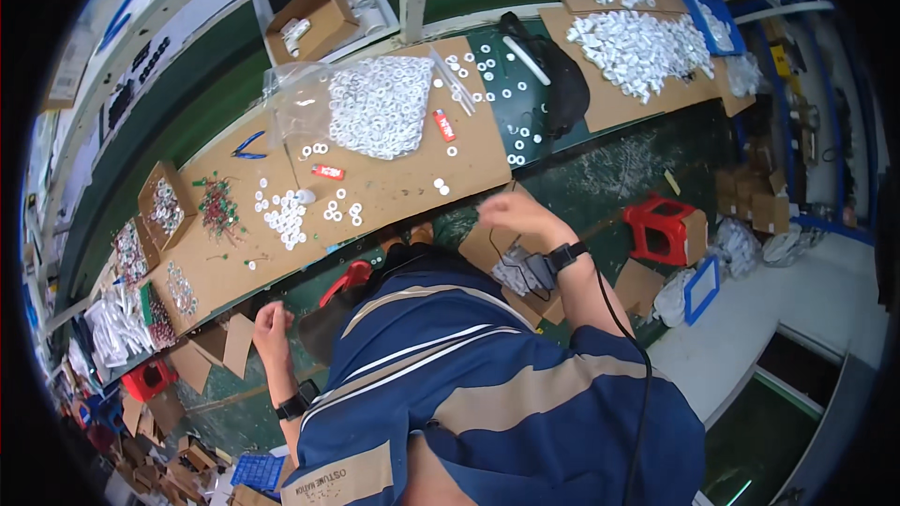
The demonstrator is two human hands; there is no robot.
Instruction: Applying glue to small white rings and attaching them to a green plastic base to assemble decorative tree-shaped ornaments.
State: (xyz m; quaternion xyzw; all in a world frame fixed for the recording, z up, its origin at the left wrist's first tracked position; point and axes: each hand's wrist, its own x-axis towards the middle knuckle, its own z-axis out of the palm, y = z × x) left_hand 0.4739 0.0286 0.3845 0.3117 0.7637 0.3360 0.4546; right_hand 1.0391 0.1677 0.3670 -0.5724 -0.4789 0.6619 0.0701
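Desk (600, 145) runs from near left to far right, green top, covered with cardboard sheets (403, 183). Big heap of white rings (380, 105) on the far middle of the sheet, clear plastic bag (295, 98) just left of it. Second, larger heap of white parts (642, 49) far right. Small cluster of white rings (286, 218) near the sheet's near edge, loose rings scattered around it. Red stool (661, 228) on the floor at right. Blue pliers (248, 144) left of the bag. Right hand (511, 211) hovers off the desk's near edge, fingers curled loosely, can't tell if holding anything. Left hand (270, 328) low at near left, below the desk edge, fingers curled, contents can't be told
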